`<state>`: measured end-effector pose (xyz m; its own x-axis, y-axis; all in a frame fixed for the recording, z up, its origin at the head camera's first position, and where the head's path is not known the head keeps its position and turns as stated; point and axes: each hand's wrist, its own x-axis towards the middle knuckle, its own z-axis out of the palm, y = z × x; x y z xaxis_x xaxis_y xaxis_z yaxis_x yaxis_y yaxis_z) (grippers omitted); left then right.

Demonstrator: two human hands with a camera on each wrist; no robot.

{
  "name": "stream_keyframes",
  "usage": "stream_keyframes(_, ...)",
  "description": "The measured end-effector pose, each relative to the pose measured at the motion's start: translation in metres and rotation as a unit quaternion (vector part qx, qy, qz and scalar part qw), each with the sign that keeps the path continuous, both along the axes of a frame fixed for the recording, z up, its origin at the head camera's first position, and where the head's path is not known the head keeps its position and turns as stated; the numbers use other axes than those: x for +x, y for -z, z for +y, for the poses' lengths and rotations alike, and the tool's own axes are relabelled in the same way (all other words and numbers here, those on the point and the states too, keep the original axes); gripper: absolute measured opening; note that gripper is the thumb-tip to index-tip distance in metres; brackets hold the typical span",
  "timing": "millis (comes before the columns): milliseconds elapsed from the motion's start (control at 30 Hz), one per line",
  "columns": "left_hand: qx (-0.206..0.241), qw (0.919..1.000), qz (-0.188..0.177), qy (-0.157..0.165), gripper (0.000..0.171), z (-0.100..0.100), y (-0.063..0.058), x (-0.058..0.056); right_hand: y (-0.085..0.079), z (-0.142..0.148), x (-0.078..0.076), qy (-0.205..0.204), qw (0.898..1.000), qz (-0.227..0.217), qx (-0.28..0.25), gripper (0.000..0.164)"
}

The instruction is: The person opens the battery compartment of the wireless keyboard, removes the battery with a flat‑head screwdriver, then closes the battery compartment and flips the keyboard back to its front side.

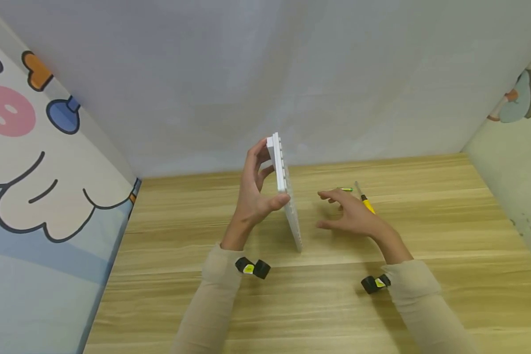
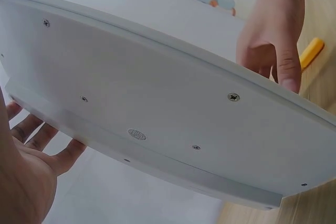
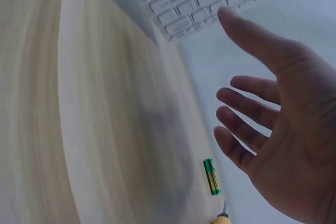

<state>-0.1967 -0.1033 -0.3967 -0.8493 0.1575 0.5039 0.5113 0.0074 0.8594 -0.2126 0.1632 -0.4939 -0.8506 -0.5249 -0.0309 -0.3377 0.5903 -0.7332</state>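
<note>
A white keyboard [image 1: 280, 164] stands tilted up on one end at the middle of the table. My left hand [image 1: 252, 191] grips it by its upper part, thumb along the edge and fingers behind. Screws and a small round label show on the keyboard's back [image 2: 131, 72] in the left wrist view; its keys [image 3: 181, 1] face the right hand. That right hand [image 1: 351, 214] hovers apart from the keyboard with fingers spread and nothing in them. Beyond it lie a green battery [image 3: 212, 177] and a yellow-handled screwdriver [image 1: 368, 203], partly hidden by the hand.
The wood-grain table [image 1: 168, 280] ends at a pale back wall [image 1: 194, 98]. A cartoon-printed panel [image 1: 48, 147] borders the left side, and another printed panel [image 1: 517, 162] the right. Black wrist cameras sit on both sleeves.
</note>
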Motion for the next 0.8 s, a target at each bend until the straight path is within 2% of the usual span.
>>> stream_keyframes(200,0.005,1.0000,0.001,0.001,0.140,0.001,0.000,0.000,-0.001,-0.017,0.001,-0.037,0.999,-0.034,-0.008,0.101)
stream_keyframes(533,0.021,0.9998,0.004,-0.002,0.140,0.004,-0.002,0.001,0.001,-0.029,0.004,-0.082,0.994,-0.071,-0.008,0.118)
stream_keyframes(800,0.035,0.9993,0.008,0.004,0.139,0.004,-0.003,0.001,0.006,-0.035,0.006,-0.101,0.992,-0.069,-0.011,0.128)
